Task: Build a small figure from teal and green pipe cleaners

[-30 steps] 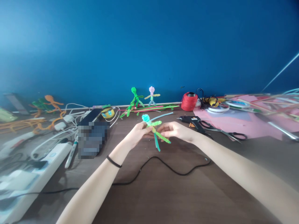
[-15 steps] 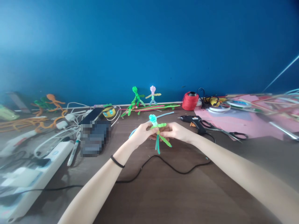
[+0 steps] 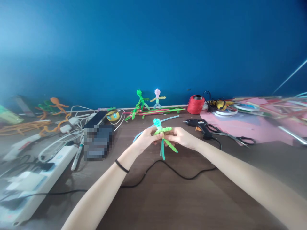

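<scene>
Between my hands, above the dark table, is a pipe-cleaner figure [image 3: 170, 145] with a turquoise coiled head, twisted lime-green limbs and teal strands hanging down. My left hand [image 3: 149, 138] pinches its body from the left, thumb in front. From the right, my right hand [image 3: 180, 136] grips the same figure near its middle; some fingertips are hidden behind it. A pale blue pipe cleaner [image 3: 170, 118] lies on the table behind the figure. Against the wall stand a green pipe-cleaner figure [image 3: 140, 99] and a pink-headed one [image 3: 157, 95].
Right of my hands lie a black glue gun [image 3: 198, 124], scissors [image 3: 231, 135] and a red thread spool [image 3: 195, 104]. On the left are a white power strip [image 3: 51, 174], a marker [image 3: 78, 156] and a dark phone [image 3: 102, 143]. A black cord [image 3: 146, 174] crosses in front of me.
Both hands stay on the pipe-cleaner figure, which has barely moved. The whole view has shifted slightly, with the table things appearing a little further right and lower.
</scene>
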`<action>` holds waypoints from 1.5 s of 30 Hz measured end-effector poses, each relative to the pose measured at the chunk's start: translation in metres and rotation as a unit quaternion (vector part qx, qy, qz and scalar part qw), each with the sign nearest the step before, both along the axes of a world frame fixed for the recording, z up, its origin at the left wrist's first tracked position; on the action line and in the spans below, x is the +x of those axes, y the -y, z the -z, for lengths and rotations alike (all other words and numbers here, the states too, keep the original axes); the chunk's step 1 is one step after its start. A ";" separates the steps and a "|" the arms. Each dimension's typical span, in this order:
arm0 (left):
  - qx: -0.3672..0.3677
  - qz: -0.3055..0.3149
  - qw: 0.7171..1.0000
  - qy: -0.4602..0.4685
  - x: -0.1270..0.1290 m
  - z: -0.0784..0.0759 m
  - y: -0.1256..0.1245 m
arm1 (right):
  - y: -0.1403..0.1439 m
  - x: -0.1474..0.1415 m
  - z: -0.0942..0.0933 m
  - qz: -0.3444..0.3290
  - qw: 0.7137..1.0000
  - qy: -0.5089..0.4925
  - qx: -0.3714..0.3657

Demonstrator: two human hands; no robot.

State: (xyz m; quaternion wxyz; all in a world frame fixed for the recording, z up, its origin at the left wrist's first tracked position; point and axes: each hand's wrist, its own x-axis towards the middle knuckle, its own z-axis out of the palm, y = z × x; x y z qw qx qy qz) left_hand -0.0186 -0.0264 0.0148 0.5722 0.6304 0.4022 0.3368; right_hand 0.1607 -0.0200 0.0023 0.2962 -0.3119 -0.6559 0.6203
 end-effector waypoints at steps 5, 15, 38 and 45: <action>0.013 -0.013 1.000 -0.023 0.004 -0.007 0.004 | -0.004 0.002 0.006 -0.001 1.000 -0.001 -0.004; 0.033 -0.001 0.997 -0.068 0.000 -0.004 -0.001 | -0.011 0.004 0.012 -0.033 0.999 0.018 0.003; 0.102 -0.289 0.742 -0.596 -0.064 -0.031 -0.005 | -0.012 -0.005 0.021 0.036 0.998 -0.028 -0.041; 0.057 -0.340 0.718 -0.605 -0.099 -0.013 -0.016 | -0.009 -0.011 0.018 0.040 0.998 -0.026 -0.050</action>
